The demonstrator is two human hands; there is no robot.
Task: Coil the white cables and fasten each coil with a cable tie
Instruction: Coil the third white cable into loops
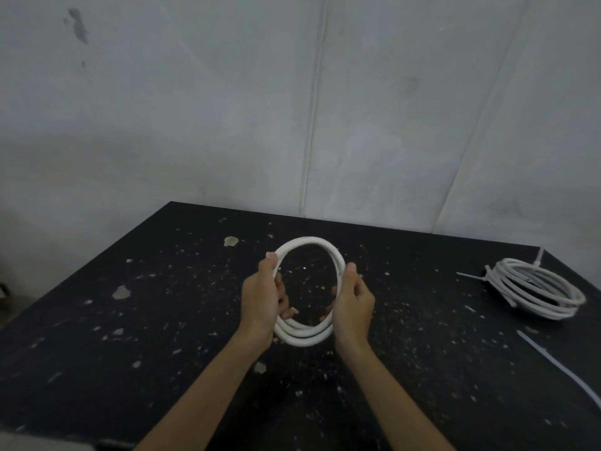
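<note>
Both hands, left hand and right hand, grip the white coil.

A white cable coil of several loops stood upright, gripped at its sides by the left hand and right hand. A second coil, bound with cable ties, lay flat at the far right, with a loose cable tie nearer.

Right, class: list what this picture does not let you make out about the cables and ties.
- Head view: the left hand and right hand cover both sides of the held coil; any tie there is hidden.
- Head view: the loose cable tie runs off the right edge; its end is cut off.
- Head view: on the tied coil, the tie locks are too small to check.
</note>
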